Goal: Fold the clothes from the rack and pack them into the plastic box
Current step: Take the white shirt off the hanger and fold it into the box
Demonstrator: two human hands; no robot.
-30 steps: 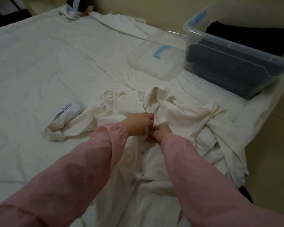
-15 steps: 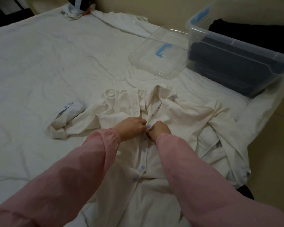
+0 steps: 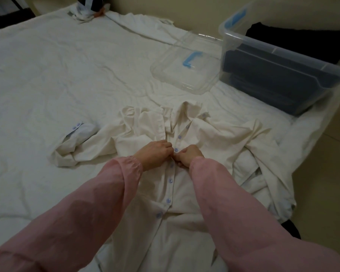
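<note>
A cream shirt [image 3: 214, 134] lies front side up on a white bed sheet [image 3: 57, 75], all crumpled and not folded yet. The left hand [image 3: 155, 154] and the right hand [image 3: 188, 156] are both on the middle of the shirt, very close together, almost touching. Each hand has its fingers curled, and each one pinches the cloth by the row of little blue buttons [image 3: 170, 181]. The left hand holds the cloth on the left side of the row and the right hand holds it on the right side. One button shows just above the two hands. The buttons below the hands, nearer the person, look done up. The collar above the hands lies open.

The arms wear pink sleeves [image 3: 86, 213]. One shirt arm is spread out to the left of the shirt body, and its cuff [image 3: 79, 128] has two small buttons.

Past the shirt and to its right stands the plastic box [image 3: 279, 51], clear with a blue clip. It is well apart from the shirt, and it has dark folded clothes [image 3: 283, 79] inside. The clear lid [image 3: 185, 75] lies flat on the sheet just past the shirt collar, next to the box. Far past the shirt, at the corner of the bed, sits a small striped thing [image 3: 88, 4]
</note>
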